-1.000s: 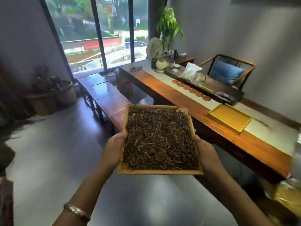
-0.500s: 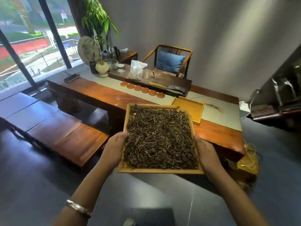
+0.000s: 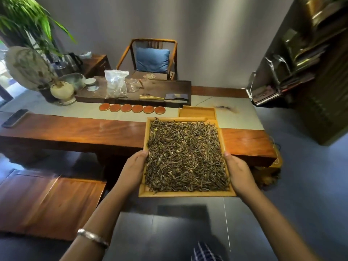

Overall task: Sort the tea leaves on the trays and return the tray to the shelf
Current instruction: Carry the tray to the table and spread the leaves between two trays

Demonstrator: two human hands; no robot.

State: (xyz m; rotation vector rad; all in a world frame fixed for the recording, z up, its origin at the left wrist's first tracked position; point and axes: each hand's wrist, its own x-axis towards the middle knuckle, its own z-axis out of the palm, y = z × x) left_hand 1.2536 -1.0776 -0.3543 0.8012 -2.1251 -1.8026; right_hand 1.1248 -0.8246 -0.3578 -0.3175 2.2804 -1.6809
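Pale wood frames the square tray (image 3: 186, 194), held in the air over dark floor (image 3: 301, 185) just near of the table (image 3: 75, 132). Left hand (image 3: 131, 172) and right hand (image 3: 238, 174) grip its side rims, thumbs curled over the edges. Dark, wiry tea leaves (image 3: 185, 159) fill it almost rim to rim. Open floor runs right toward the shelf (image 3: 310, 72). A second, bare tray (image 3: 196, 112) lies on the table's grey runner beside six round coasters (image 3: 131, 108); a bench (image 3: 47, 202) stands near left.

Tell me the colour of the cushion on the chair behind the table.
Blue. The cushion leans against the back of the wooden chair; the head view shows it clearly.
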